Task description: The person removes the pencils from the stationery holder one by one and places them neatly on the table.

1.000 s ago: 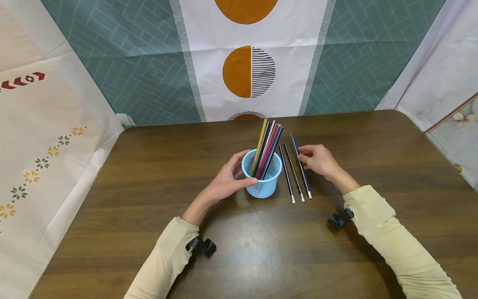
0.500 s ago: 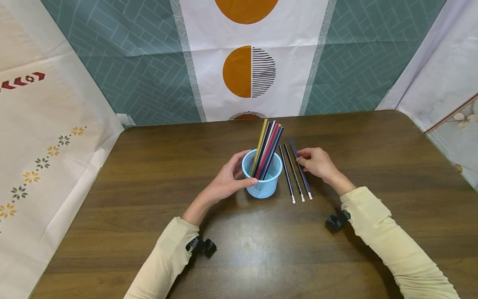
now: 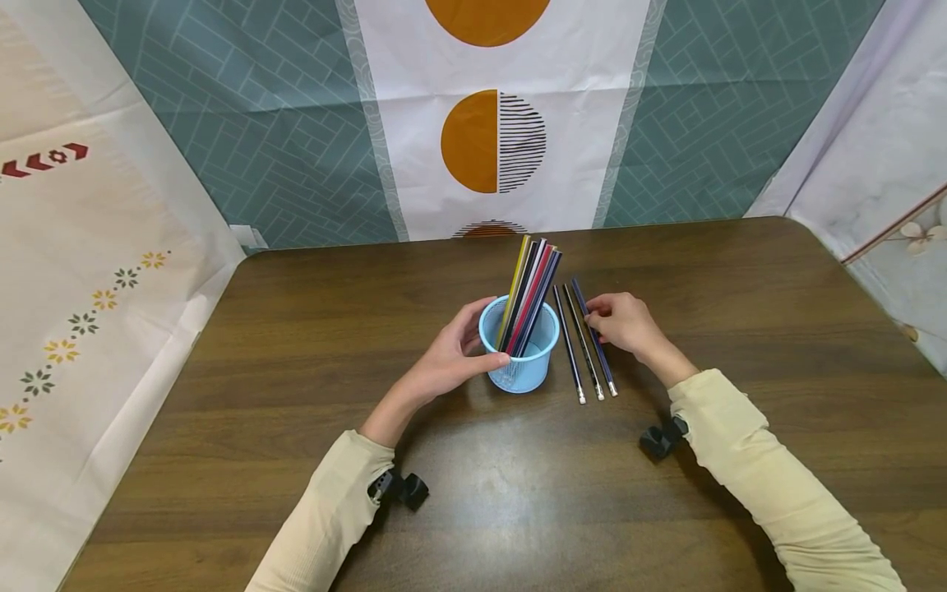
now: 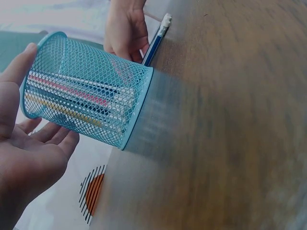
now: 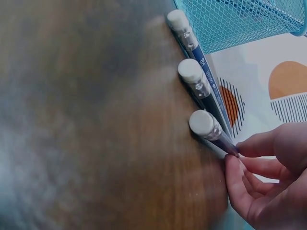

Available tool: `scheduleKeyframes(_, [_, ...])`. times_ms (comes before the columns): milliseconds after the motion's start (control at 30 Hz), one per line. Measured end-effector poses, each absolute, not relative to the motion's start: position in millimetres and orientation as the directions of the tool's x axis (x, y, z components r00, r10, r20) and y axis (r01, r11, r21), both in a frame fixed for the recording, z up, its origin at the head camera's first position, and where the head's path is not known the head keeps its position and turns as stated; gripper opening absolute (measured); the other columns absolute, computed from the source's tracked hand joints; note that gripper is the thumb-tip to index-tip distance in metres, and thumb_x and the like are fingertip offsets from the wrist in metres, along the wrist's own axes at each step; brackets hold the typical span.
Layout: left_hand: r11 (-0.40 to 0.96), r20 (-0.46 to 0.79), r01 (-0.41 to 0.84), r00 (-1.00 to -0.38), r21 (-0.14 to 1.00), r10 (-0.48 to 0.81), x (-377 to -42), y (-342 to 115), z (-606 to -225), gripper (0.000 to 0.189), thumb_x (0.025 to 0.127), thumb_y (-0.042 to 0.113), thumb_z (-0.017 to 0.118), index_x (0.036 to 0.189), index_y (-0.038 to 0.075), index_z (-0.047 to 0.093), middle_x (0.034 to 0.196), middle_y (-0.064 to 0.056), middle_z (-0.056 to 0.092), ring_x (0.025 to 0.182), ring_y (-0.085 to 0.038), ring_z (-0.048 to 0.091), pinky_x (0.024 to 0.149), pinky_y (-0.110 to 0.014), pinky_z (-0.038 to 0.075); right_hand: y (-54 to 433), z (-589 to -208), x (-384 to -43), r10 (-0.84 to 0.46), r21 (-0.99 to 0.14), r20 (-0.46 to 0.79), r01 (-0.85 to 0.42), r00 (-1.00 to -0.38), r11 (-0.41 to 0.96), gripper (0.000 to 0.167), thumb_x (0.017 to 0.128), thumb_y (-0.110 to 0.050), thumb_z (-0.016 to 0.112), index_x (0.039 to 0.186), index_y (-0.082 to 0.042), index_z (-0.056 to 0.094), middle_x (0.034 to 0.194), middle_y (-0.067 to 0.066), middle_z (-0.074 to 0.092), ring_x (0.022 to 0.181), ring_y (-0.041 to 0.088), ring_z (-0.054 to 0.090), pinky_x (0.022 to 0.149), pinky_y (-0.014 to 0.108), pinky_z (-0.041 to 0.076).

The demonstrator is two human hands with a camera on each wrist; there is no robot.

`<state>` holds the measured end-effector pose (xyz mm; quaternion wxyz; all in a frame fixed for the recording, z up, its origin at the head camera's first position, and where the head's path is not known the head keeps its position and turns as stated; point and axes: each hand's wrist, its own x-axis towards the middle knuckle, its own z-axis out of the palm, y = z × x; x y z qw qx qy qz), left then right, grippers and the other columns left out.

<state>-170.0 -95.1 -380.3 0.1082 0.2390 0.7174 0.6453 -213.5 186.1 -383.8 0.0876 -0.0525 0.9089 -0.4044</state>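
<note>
My left hand (image 3: 451,358) holds a light blue mesh pencil cup (image 3: 519,376), thumb at the near side of its rim and fingers around the left. Several pencils (image 3: 527,296), yellow, black, red and dark blue among them, lean to the right inside the upright cup. To its right, three eraser-tipped pencils lie side by side on the table: a dark blue one (image 3: 569,349), a black one (image 3: 588,362) and another dark blue one (image 3: 604,370). My right hand (image 3: 627,323) pinches this rightmost pencil; its white eraser (image 5: 201,123) faces the right wrist camera.
The brown wooden table (image 3: 488,510) has its back edge behind the cup. A teal and white patterned cloth (image 3: 496,140) hangs beyond it, with pale cloths at either side. A black wrist camera (image 3: 662,438) hangs below the right sleeve.
My right hand has moved slightly left and toward me, bringing the rightmost pencil closer to the middle one. My left hand and the cup have stayed still.
</note>
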Motion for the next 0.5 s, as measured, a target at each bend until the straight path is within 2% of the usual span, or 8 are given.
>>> scheduleKeyframes(300, [0.066,0.146,0.201,-0.867,0.977,0.477,-169.4,-94.8,-379.2,0.073,0.085,0.001,0.072,0.146,0.007,0.034,0.142,-0.014,0.044,0.127,-0.025,0.047,0.106,-0.035,0.037,185.2,-385.6,-214.3,-0.157,-0.733,-0.105,-0.03,-0.982,0.68,0.029,0.095,-0.004,0.056,0.118,0.012,0.06,0.1,0.021,0.062,0.073,0.02,0.061,0.061,0.024,0.054])
scheduleKeyframes(500, [0.076,0.135,0.194,-0.868,0.978,0.478,-169.5,-94.7,-379.2,0.073,0.085,0.0,0.072,0.146,0.007,0.033,0.142,-0.014,0.044,0.128,-0.025,0.046,0.107,-0.036,0.036,185.1,-386.2,-214.7,-0.154,-0.743,-0.113,-0.02,-0.982,0.669,0.028,0.095,-0.003,0.056,0.119,0.012,0.059,0.101,0.022,0.062,0.075,0.022,0.062,0.063,0.026,0.056])
